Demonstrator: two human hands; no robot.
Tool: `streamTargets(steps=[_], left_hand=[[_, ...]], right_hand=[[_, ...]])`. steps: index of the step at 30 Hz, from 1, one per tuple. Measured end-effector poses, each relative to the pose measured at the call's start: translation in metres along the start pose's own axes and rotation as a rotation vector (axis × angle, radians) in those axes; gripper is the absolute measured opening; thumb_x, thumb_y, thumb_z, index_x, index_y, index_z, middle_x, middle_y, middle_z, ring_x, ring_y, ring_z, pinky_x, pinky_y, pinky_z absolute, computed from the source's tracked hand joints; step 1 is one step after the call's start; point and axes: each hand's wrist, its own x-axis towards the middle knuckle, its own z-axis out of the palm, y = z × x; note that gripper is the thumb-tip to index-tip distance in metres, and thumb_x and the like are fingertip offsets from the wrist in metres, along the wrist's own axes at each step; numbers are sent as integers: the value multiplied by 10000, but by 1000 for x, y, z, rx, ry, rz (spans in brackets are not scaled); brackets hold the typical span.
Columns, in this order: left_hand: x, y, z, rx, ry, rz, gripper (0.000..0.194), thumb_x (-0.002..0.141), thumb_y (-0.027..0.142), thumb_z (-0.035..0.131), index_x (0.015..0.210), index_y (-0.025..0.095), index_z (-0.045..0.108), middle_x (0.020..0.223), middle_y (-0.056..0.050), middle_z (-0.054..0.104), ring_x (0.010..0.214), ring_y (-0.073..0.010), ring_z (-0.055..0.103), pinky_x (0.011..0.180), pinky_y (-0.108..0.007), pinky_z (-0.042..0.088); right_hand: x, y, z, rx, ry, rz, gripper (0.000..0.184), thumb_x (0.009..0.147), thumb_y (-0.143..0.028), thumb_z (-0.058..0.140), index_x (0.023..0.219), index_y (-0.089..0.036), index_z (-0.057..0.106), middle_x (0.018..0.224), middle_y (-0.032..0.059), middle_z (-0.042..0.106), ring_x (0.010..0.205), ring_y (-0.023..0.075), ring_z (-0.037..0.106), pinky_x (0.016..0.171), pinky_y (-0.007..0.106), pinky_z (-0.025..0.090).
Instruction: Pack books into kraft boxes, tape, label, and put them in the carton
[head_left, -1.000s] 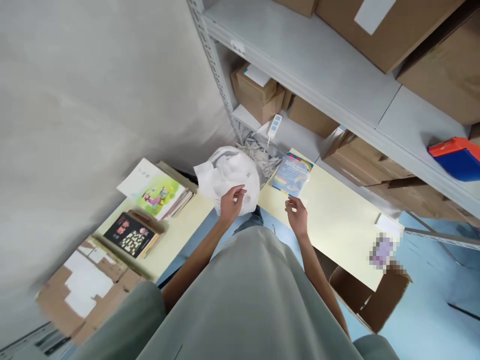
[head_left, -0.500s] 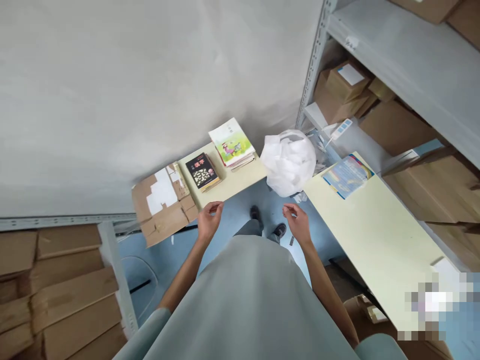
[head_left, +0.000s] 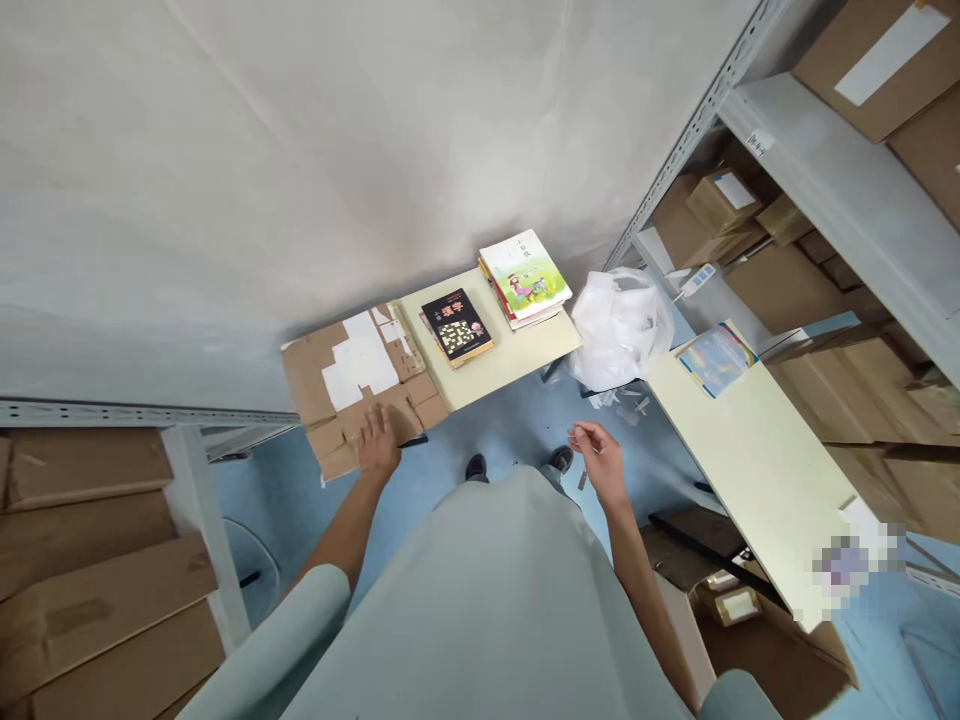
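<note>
My left hand (head_left: 379, 443) lies with its fingers spread on the near part of a flattened cardboard piece (head_left: 306, 385), which has white torn paper on it. To the right of the cardboard, a small stack of books with a black cover on top (head_left: 459, 328) rests on a cream table (head_left: 517, 357). A second book stack with a green and white picture cover (head_left: 529, 275) is farther right. My right hand (head_left: 602, 462) hovers over the floor between the tables, thumb and fingers curled together. Whether anything is between those fingertips I cannot make out.
A white plastic bag (head_left: 619, 335) bulges in the corner between the two tables. A blue booklet (head_left: 718, 358) lies on the right table (head_left: 757, 470). Metal shelves with cardboard boxes (head_left: 862, 385) stand on the right; more boxes (head_left: 90, 480) fill the left. An open carton (head_left: 780, 650) sits below the right table.
My left hand has moved left from the table's front edge onto the cardboard and its fingers have spread. My right hand stays curled in about the same place. The view has shifted, showing the tables farther right.
</note>
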Motion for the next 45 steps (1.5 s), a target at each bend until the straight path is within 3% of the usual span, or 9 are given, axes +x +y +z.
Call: streamTargets(steps=[5, 10, 14, 20, 26, 30, 34, 39, 45], left_hand=[[6, -22, 0, -87, 0, 114, 889, 812, 146, 651, 1646, -59, 420, 1718, -427, 368, 1648, -527, 368, 1307, -658, 370], [10, -39, -40, -184, -9, 185, 643, 858, 116, 587, 1497, 117, 661, 1590, -273, 633, 1456, -420, 646, 1218, -558, 520], [10, -64, -100, -237, 109, 213, 570, 890, 149, 580, 1438, 186, 731, 1393, -212, 782, 1208, -391, 788, 1077, -525, 617], [-17, -94, -222, -195, 438, 153, 546, 982, 283, 546, 1491, 201, 724, 1166, -162, 842, 952, -349, 800, 982, -477, 624], [-56, -91, -321, -455, 616, 87, 497, 978, 635, 634, 1154, 211, 824, 857, -61, 798, 925, -346, 764, 853, -429, 634], [-50, -60, -348, -833, 589, 100, 593, 780, 770, 819, 999, 220, 784, 958, -56, 824, 989, -343, 764, 855, -445, 666], [-31, 7, -348, -1131, 311, 221, 775, 604, 792, 941, 1099, 215, 785, 1045, -102, 845, 1006, -347, 792, 842, -453, 693], [-13, 123, -333, -1139, 18, 400, 798, 574, 795, 976, 1070, 203, 777, 993, -116, 845, 924, -323, 811, 787, -408, 695], [-12, 298, -304, -1059, -273, 609, 811, 573, 786, 990, 1082, 195, 767, 1009, -116, 844, 883, -302, 804, 696, -352, 669]], right_hand=[[-31, -15, 59, -48, -13, -16, 493, 962, -717, 679, 1134, -265, 777, 1079, 101, 844, 992, 289, 829, 967, 478, 696], [-48, -23, 99, -73, -16, -43, 486, 960, -721, 680, 1115, -271, 778, 1058, 97, 846, 971, 298, 830, 934, 494, 712], [-45, -28, 123, -103, -61, -89, 512, 970, -735, 662, 1112, -256, 778, 1070, 111, 848, 970, 295, 825, 912, 468, 699], [-23, -43, 153, -66, -111, -189, 494, 963, -709, 678, 1093, -243, 782, 1047, 116, 846, 946, 304, 814, 900, 469, 673], [2, -62, 156, -12, -128, -298, 496, 944, -703, 705, 1055, -229, 801, 1022, 112, 844, 910, 292, 803, 910, 475, 666], [22, -72, 126, -1, -31, -347, 548, 907, -747, 730, 1063, -227, 807, 1064, 113, 843, 1002, 296, 797, 952, 480, 661], [36, -74, 62, 79, 157, -353, 696, 819, -821, 785, 1164, -217, 785, 1255, 165, 818, 1195, 335, 772, 1068, 540, 631], [20, -65, -56, 216, 332, -317, 873, 724, -821, 886, 1371, -258, 721, 1479, 178, 742, 1380, 365, 703, 1186, 597, 559], [-44, -36, -187, 394, 359, -271, 765, 771, -742, 907, 1328, -249, 726, 1224, 128, 857, 1123, 343, 810, 1048, 533, 639]])
